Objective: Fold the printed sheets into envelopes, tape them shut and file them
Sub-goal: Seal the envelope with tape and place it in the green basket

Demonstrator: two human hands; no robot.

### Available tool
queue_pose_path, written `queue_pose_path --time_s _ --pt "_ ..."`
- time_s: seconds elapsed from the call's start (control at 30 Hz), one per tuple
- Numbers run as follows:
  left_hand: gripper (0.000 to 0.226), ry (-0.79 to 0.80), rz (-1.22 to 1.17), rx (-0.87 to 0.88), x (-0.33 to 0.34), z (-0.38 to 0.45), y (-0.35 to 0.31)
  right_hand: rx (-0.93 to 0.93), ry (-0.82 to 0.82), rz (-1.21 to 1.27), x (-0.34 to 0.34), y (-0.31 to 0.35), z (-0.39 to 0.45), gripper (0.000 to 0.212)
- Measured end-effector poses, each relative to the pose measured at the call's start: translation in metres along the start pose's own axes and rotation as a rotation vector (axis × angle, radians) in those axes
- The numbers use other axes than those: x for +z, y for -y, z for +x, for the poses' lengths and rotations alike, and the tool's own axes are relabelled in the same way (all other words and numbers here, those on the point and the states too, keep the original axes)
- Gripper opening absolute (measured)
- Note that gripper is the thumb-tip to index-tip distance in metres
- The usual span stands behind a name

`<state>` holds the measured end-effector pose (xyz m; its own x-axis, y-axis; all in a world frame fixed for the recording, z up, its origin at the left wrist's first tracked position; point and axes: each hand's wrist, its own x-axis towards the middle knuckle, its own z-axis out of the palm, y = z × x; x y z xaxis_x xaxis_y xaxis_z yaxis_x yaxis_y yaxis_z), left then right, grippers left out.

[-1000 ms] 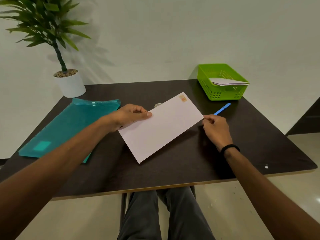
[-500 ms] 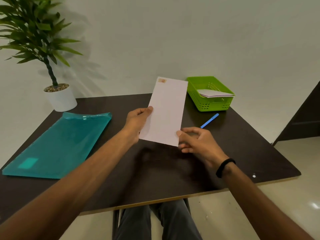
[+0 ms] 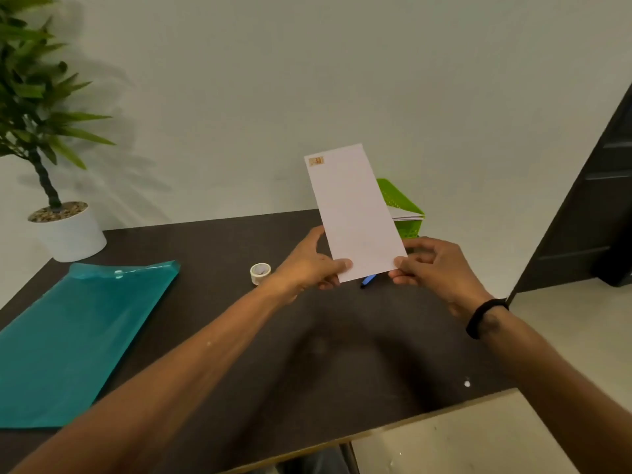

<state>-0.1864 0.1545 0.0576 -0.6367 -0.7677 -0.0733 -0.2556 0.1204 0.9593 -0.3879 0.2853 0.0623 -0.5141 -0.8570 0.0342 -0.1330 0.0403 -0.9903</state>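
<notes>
I hold a white envelope (image 3: 354, 213) upright above the dark table (image 3: 219, 313), a small orange stamp mark at its top left corner. My left hand (image 3: 313, 265) pinches its lower left corner, thumb on the front. My right hand (image 3: 432, 268) pinches its lower right corner. A small roll of clear tape (image 3: 260, 273) lies on the table left of my left hand. A teal plastic folder (image 3: 75, 336) lies flat at the left. A green basket (image 3: 402, 206) holding folded white sheets (image 3: 407, 215) is partly hidden behind the envelope.
A blue pen (image 3: 367, 280) lies on the table under the envelope, mostly hidden. A potted plant in a white pot (image 3: 66, 230) stands at the back left corner. A dark door or cabinet (image 3: 588, 200) stands at the right, beyond the table's edge.
The envelope was lifted off the table and turned from lying slanted to standing upright. My right hand came to its lower right corner. The view swung right, and the tape roll is uncovered.
</notes>
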Motion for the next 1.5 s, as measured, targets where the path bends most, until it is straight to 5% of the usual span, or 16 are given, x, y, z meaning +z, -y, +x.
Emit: queue_pose_path --time_s 0.2,0.57,0.73,1.1,1.5 --pt "0.101 0.001 -0.026 0.018 0.021 0.040 -0.028 0.007 -0.050 -0.011 -0.036 0.016 0.036 0.036" --pt "0.035 -0.188 -0.314 -0.010 0.057 0.104 -0.016 0.129 -0.074 0.048 -0.061 0.017 0.090 0.031" --pt "0.038 -0.156 -0.405 0.032 0.056 0.111 -0.015 0.125 -0.089 0.136 -0.065 0.012 0.111 0.014" --pt "0.011 -0.350 0.044 0.150 0.044 0.143 -0.005 0.015 -0.283 -0.253 -0.044 -0.007 0.149 0.008" --pt "0.033 -0.280 0.353 0.209 0.025 0.146 0.001 -0.147 -0.398 -0.573 -0.024 -0.024 0.152 0.009"
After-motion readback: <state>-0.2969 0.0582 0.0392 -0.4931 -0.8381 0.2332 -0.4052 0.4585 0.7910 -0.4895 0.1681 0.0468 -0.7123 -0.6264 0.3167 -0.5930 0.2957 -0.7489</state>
